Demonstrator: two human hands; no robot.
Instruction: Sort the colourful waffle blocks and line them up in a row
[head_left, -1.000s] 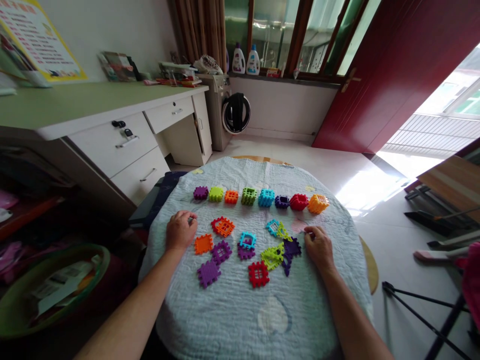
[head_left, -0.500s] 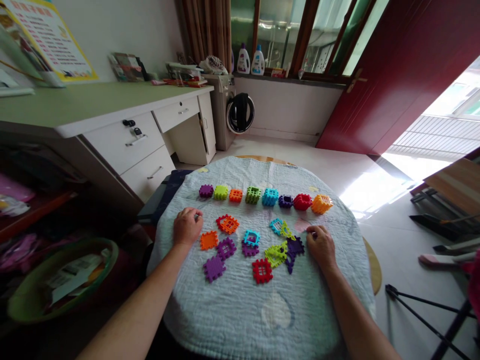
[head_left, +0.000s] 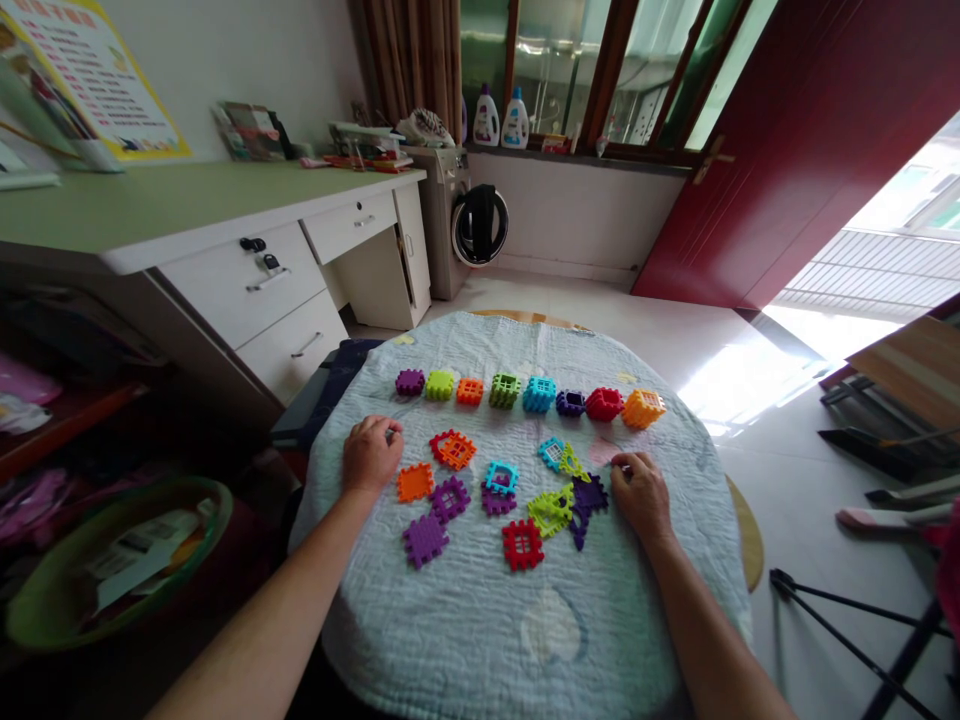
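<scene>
My left hand (head_left: 373, 455) rests on the cloth at the left, its fingers curled in and nothing showing in them. Nearest to it lie a flat orange plastic tile (head_left: 415, 483) and an orange window-frame tile (head_left: 457, 451) overlapping a red one. Also curled, my right hand (head_left: 640, 492) rests beside a dark purple tile (head_left: 591, 492), with nothing visible in its grasp. Between the hands lie purple tiles (head_left: 426, 540), a light blue frame (head_left: 501, 477), a red window tile (head_left: 523, 545) and a yellow-green piece (head_left: 551, 512).
Several stacks of interlocking tiles form a row across the far part of the round table, from a purple stack (head_left: 410, 382) to a yellow-orange stack (head_left: 644, 408). A pale blue cloth (head_left: 465, 630) covers the table. Beyond are a desk (head_left: 225, 200) and a washing machine (head_left: 442, 220).
</scene>
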